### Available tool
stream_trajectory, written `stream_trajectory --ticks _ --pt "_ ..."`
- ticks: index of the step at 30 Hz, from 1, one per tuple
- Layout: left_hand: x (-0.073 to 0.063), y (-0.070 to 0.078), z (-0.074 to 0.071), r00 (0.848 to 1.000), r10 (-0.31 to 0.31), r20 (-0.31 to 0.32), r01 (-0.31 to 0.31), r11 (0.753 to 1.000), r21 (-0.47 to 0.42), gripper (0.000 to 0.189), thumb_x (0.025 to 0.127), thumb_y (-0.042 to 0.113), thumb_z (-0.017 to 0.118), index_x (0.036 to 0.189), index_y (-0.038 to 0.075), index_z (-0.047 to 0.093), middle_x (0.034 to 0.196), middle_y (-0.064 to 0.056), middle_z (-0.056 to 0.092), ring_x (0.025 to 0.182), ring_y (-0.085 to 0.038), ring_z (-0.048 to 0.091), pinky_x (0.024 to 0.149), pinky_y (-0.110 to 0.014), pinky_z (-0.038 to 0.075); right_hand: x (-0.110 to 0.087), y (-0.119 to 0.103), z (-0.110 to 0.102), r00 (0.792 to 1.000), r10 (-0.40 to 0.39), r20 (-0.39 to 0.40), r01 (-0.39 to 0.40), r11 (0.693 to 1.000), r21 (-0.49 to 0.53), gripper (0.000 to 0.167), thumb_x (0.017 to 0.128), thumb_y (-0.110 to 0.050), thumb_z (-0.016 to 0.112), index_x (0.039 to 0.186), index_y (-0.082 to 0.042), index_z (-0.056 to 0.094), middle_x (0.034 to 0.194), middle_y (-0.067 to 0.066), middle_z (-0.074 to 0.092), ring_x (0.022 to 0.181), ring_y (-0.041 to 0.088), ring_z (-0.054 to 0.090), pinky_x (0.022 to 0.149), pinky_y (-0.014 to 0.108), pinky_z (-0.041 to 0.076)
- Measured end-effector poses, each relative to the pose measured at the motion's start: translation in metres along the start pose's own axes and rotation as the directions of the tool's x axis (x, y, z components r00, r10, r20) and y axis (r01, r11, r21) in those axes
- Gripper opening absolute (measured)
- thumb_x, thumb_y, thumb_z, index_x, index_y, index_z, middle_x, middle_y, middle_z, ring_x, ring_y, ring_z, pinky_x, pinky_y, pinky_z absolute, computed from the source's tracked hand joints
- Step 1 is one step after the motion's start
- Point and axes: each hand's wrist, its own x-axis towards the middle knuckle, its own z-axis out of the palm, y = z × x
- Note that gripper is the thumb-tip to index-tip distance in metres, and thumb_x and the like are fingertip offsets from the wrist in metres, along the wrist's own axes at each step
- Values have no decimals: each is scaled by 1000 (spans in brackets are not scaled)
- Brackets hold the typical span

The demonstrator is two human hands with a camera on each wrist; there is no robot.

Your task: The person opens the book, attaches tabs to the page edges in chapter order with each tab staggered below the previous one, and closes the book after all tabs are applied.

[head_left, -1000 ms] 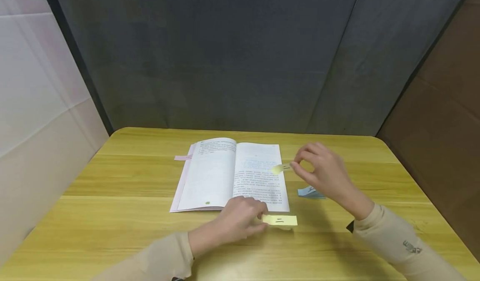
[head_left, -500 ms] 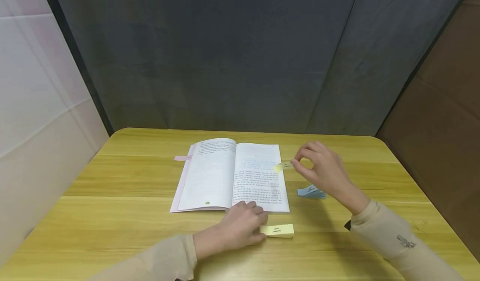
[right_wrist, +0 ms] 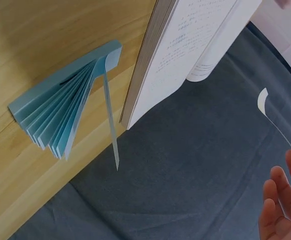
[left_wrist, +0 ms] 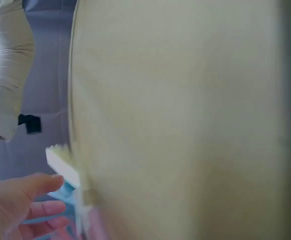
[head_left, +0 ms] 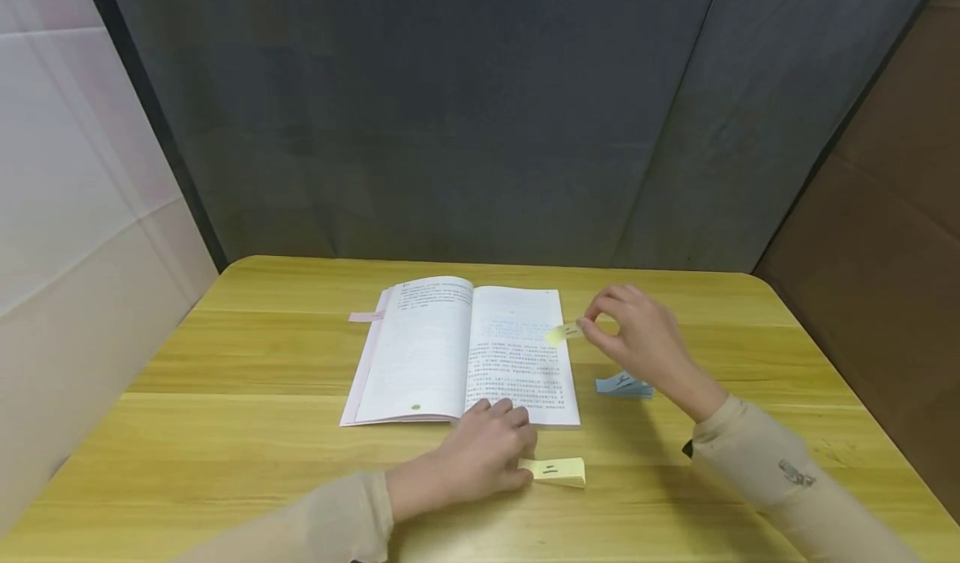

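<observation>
L hand (head_left: 483,454) is hiding one end of yellow sticky-note pad (head_left: 558,470), pinching it; R hand (head_left: 639,339) is pinching single yellow note (head_left: 568,330); open bk. (head_left: 427,354) is lying fwd. of L hand.

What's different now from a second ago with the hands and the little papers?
The left hand brought the thick yellow paper pad closer to the person; it looks lowered onto the yellow wooden table. The right hand shifted slightly left, still pinching a thin yellow paper strip. Nothing was let go. The open white-paged book, blue paper pad and pink paper tab stayed put.
</observation>
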Motion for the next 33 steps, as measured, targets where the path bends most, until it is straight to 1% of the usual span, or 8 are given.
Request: stream_trajectory --ticks 3,7,12,15,17,22,30,33 --pt "2 -5 -12 999 -6 -38 6 1000 -12 25 72 42 66 83 20 61 79 10 52 70 -6 41 59 -19 31 2 1 0 999 41 17 -41 999 -6 13 76 -22 65 69 -13 61 79 0 58 73 17 53 46 26 40" --pt "6 -16 -30 994 -47 -103 43 998 -40 25 75 40 63 88 18 63 85 8 55 75 -8 45 61 -21 34 6 4 2 995 98 30 -97 995 -11 14 77 -23 64 68 -13 61 78 0 58 72 18 52 46 27 40" --pt "17 -35 -43 968 -90 -233 76 995 -70 20 77 34 63 86 16 63 86 7 57 75 -11 47 60 -24 35 12 9 6 984 174 38 -173 985 -17 17 78 -25 61 67 -14 59 79 0 57 72 18 51 47 29 38" --pt "24 -46 -46 953 -107 -283 91 993 -69 18 78 31 63 85 15 64 86 6 58 74 -12 48 60 -26 36 15 12 9 972 229 56 -228 973 -33 18 80 -27 58 68 -14 60 79 0 56 69 18 48 46 29 36" --pt "29 -52 -47 950 -124 -288 109 992 -68 17 79 30 62 85 15 64 86 5 58 74 -12 48 60 -26 36 18 15 12 960 269 74 -266 963 -47 19 80 -28 57 69 -14 60 78 0 54 65 17 46 45 29 35" --pt "41 -60 -44 955 -159 -251 152 987 -49 20 80 31 59 89 14 66 89 3 59 76 -13 49 63 -28 38 22 22 20 931 348 114 -343 937 -60 19 81 -28 54 71 -13 61 77 -1 52 63 17 43 44 30 35" --pt "57 -67 -42 956 -195 -219 196 980 -16 24 81 32 58 94 13 66 93 2 60 80 -15 50 66 -29 38 26 29 34 885 435 163 -434 900 -48 20 80 -28 53 75 -12 63 80 3 53 65 19 45 49 34 38" --pt "63 -69 -40 957 -207 -205 210 978 -8 25 82 33 57 96 13 66 95 1 60 82 -16 50 68 -31 39 26 31 39 875 454 165 -454 890 -41 19 80 -27 52 75 -12 63 80 2 53 65 19 45 50 36 38"
